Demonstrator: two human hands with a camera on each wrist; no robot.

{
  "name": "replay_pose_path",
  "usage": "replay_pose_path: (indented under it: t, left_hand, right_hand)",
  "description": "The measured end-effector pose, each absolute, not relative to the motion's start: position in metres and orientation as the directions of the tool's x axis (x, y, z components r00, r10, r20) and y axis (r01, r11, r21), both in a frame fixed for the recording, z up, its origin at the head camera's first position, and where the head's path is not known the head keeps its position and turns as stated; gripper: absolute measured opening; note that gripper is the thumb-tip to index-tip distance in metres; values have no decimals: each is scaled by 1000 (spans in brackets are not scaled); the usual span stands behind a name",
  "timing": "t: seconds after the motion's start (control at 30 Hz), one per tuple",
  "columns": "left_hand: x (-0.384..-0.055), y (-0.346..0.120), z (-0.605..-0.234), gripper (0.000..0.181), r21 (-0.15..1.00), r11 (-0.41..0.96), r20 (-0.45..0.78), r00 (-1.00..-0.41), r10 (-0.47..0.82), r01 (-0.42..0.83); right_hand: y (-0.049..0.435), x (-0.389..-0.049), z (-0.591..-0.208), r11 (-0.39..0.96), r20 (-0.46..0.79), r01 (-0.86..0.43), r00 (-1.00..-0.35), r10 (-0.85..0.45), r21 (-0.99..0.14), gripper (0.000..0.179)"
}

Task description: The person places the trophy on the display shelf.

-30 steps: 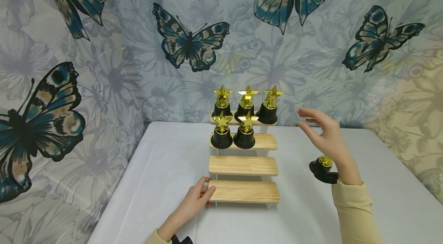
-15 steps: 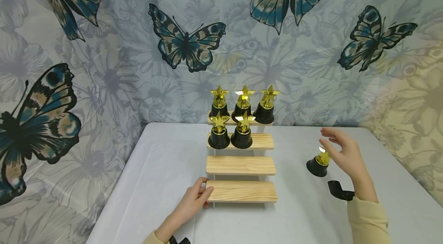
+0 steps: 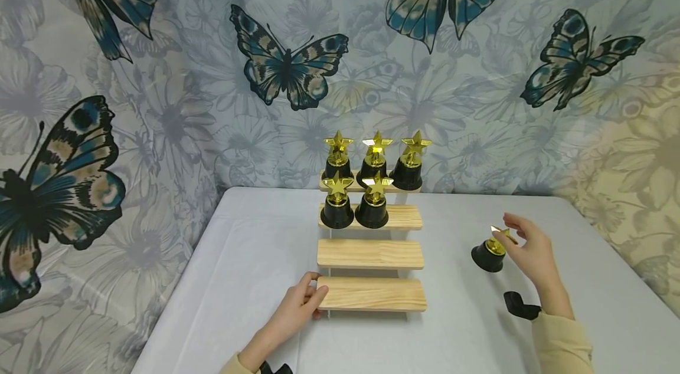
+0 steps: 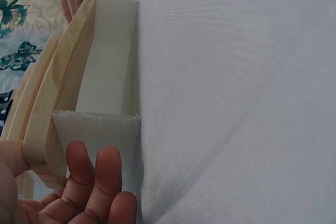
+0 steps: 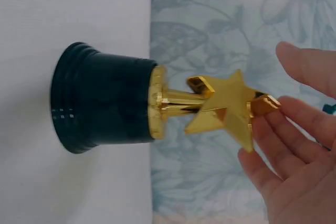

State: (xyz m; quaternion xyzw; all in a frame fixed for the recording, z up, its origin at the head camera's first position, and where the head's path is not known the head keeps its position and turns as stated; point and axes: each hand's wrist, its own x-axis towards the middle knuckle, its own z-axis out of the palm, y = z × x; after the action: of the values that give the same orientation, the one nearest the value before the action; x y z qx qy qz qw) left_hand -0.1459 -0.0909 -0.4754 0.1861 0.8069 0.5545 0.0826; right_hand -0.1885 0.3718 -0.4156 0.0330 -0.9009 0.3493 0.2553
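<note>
A gold star trophy with a black base stands on the table to the right of a stepped wooden display stand. My right hand is at its star; in the right wrist view the thumb is apart from the star and the fingers are behind it, contact unclear. My left hand grips the left end of the stand's lowest shelf. The left wrist view has the thumb against the wooden shelf and curled fingers by the white support beneath.
Three star trophies line the top shelf. Two more trophies occupy the left and middle of the second shelf. The white-covered table backs onto a butterfly-patterned cloth.
My right hand has moved right and down from beside the top shelf to the lone trophy's star. The left hand keeps its grip on the lowest shelf.
</note>
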Motion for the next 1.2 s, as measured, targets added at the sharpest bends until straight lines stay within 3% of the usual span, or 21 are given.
replay_pose_path:
  t: [0.23,0.57,0.87,1.2]
  left_hand:
    - [-146,-91,-475,41,927,314,72,-918,391,206]
    - [-147,-91,-477,45,910,349,75,-917,393,224]
    - [-147,-91,-477,44,917,338,67,-917,393,212]
    - [-147,-91,-477,45,917,334,73,-917,392,215]
  right_hand:
    - [370,-185,-421,794,439,-154,-885,154,-589,46]
    - [372,-185,-428,798,420,-130,-893,163,-588,34]
    - [369,-185,-429,781,372,-87,-908,193,-618,34]
    - [368,-185,-432,792,425,-114,-884,194,-600,30]
